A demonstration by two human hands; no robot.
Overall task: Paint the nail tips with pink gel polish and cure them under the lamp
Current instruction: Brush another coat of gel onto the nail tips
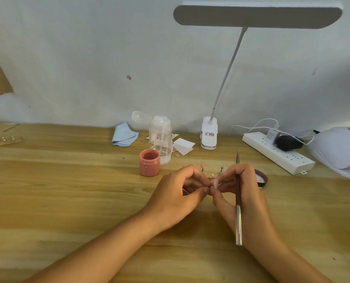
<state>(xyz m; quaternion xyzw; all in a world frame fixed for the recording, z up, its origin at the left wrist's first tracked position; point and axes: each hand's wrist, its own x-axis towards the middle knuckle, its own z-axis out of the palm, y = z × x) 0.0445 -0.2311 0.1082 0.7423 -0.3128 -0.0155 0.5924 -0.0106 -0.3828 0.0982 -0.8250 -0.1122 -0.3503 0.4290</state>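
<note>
Hands meet near the middle of the table (67,180), and this is fiddly work. The left hand (176,193) has its fingers curled, thumb and forefinger nipping a small piece (210,187) that is too tiny and too covered to name, though a nail tip is the likely guess. The right hand (251,197) comes in fingertip to fingertip on that same piece while it carries the brush (238,211), with the handle clamped across its fingers and the bristle end pointing away toward the wall. Just behind the left hand the jar of pink gel (150,165) stands open, and its lid (262,177) lies beside the right hand. Between them, on little holders, one painted tip (202,166) shows pink, while a second holder (221,170) is too small to tell whether it has colour. Over at the right edge the curing lamp (341,152) sits well apart from the action, and nothing can be seen under it. So I would call this early going: one tip appears coated, another is apparently being seated or adjusted, and more painting plus all the curing lies ahead.
</note>
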